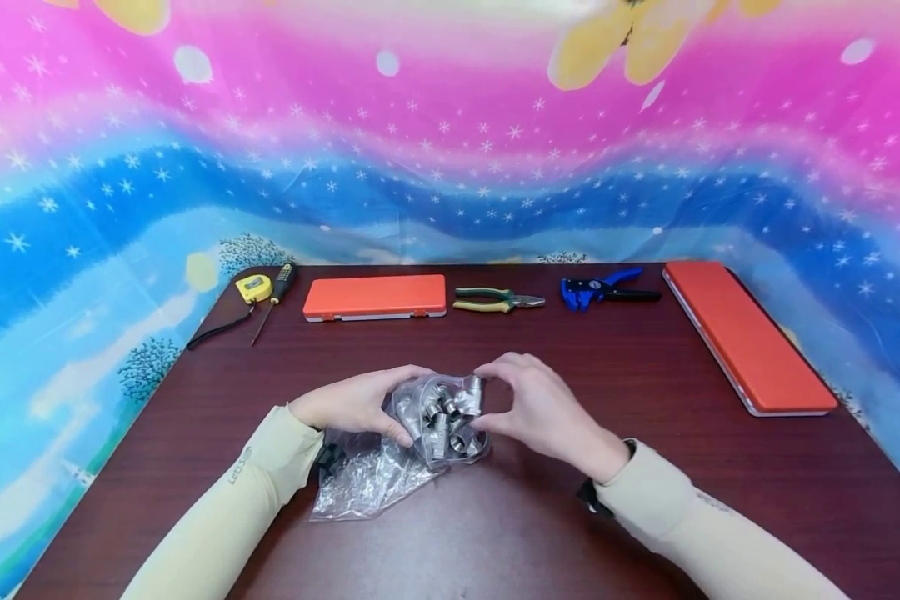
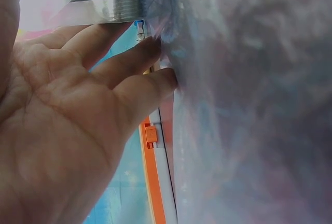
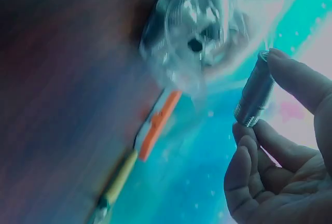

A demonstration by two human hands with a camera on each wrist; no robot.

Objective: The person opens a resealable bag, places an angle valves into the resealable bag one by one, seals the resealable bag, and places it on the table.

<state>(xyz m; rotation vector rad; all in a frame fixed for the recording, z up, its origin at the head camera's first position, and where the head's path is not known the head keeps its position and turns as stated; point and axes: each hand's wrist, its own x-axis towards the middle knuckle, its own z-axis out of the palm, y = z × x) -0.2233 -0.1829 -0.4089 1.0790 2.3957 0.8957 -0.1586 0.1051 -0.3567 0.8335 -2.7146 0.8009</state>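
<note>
The left hand [image 1: 352, 402] grips a clear bag [image 1: 420, 433] of metal fittings at mid-table, while the right hand [image 1: 543, 408] pinches 1 fitting [image 3: 254, 95] (apparently just outside the bag). This looks like unpacking; the next move calls for setting that piece down clear of the bag.

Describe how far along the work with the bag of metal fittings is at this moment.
Early. Done: the clear bag lies on the table between both hands. In hand: the right hand pinches one metal fitting, while the left hand holds the bag. Left: the other fittings remain bunched in the plastic.
</note>
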